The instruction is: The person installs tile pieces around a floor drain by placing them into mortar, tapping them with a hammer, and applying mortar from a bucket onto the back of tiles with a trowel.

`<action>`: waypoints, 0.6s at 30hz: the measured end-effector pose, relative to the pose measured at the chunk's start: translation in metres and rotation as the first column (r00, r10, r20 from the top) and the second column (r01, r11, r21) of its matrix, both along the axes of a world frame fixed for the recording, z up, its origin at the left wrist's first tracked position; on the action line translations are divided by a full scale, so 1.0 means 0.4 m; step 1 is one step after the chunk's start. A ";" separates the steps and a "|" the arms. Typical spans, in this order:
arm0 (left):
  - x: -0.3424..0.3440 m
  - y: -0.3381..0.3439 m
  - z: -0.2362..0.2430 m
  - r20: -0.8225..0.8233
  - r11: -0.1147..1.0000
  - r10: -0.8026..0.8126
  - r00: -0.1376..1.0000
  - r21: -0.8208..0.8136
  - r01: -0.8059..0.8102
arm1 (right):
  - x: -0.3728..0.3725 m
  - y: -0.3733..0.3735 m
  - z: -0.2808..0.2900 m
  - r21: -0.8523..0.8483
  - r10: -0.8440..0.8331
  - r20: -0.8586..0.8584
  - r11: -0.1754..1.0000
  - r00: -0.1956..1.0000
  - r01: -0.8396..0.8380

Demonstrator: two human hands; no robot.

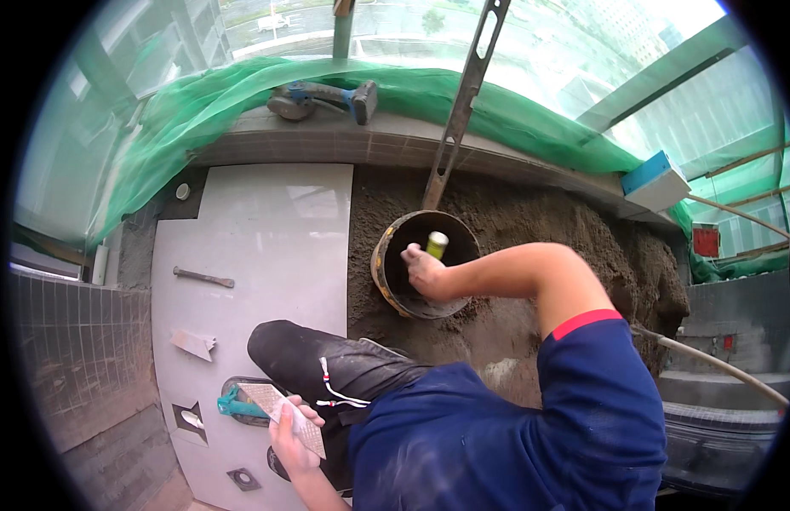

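My left hand [293,434] holds a narrow, pale tile piece [263,400] with a textured face, at the lower middle. Just beyond it, a tool with a teal handle [233,404] and a dark plate rests on the large light floor tiles [242,221], partly hidden by the piece. My right hand [425,272] reaches into a dark round bucket [382,255] with fingers closed round a tool with a yellow-green handle [437,244]; its lower end is hidden inside. The bucket stands on grey mortar [531,221] right of the tiles.
A chisel-like bar [203,277] and a tile offcut [193,345] lie on the tiles. A long metal level [463,111] leans beyond the bucket. A power tool [323,100] and blue-white box [655,183] sit along the netted ledge [523,170]. A pole [710,366] is at right.
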State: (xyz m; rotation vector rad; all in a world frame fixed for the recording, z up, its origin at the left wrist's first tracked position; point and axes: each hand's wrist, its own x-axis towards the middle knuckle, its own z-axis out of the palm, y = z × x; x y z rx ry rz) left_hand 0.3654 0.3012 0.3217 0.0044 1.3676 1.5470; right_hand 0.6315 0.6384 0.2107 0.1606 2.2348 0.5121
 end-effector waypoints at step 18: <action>0.116 0.140 -0.026 0.267 0.988 -0.134 0.954 0.113 0.107 | 0.022 0.010 0.030 -0.178 -0.555 -0.142 0.829 0.820 0.530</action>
